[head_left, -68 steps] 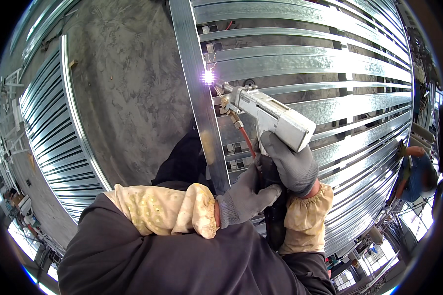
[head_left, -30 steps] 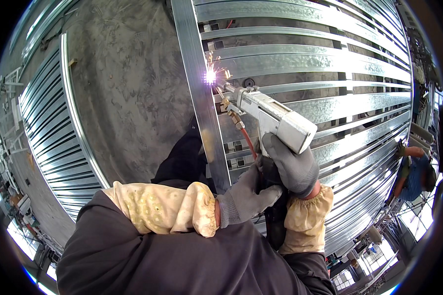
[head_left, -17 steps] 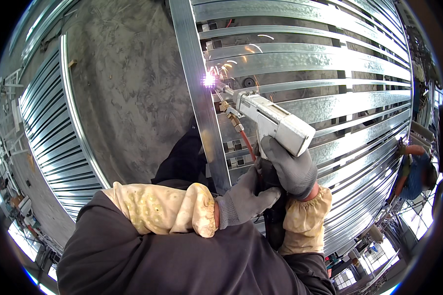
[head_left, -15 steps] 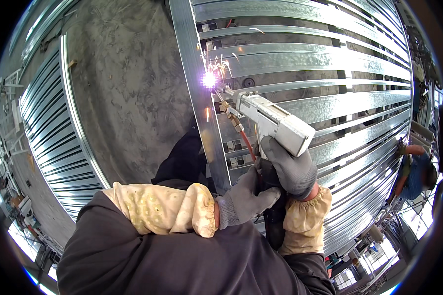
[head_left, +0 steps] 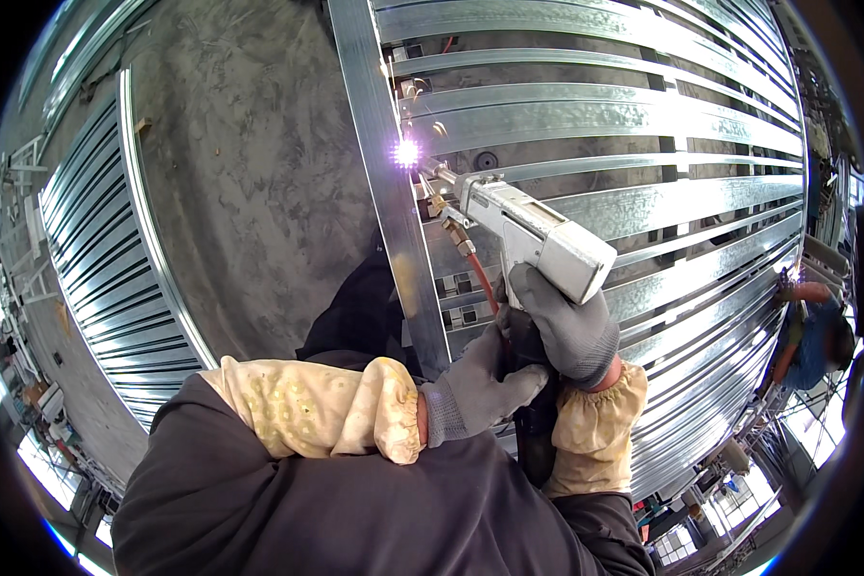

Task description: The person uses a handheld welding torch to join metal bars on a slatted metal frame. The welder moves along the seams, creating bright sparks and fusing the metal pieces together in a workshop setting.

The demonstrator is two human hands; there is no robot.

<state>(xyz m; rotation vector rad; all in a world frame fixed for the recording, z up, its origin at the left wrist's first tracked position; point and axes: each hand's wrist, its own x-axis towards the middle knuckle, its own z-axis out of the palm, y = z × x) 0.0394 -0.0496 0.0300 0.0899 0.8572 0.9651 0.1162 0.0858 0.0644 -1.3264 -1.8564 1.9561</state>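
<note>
welding gun (head_left: 538, 230) on the same joint, spark spray (head_left: 439, 129) thinner

gun sits right of the long side rail (head_left: 369, 86), nozzle (head_left: 440, 171) aimed at the rail's right edge. spray is smaller than half a second ago; gun has barely shifted, so i'd read it as steady work on one spot. right hand (head_left: 571, 326): fingers closed round the gun. left hand (head_left: 485, 389), nearer the rail: fingers curled on the black lower grip (head_left: 531, 422), thumb across. glare (head_left: 406, 154) hides the contact point; left fingertips out of sight.
</note>
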